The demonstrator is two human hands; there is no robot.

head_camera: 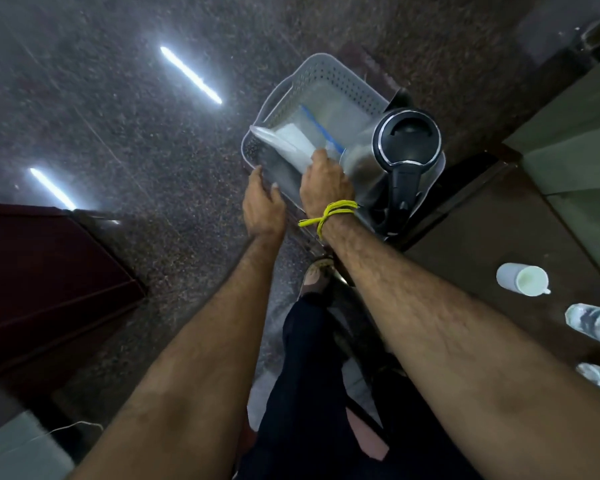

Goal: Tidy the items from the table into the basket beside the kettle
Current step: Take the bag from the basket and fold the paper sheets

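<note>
The person is wearing no sleeves in view: both forearms are showing bare and hairy down to the left hand and the right hand. A bright yellow thread is circling the right wrist, knotted, with loose ends sticking out. Dark trousers, black or perhaps navy, are covering the legs. One foot is wearing what is looking like a dark sandal.
</note>
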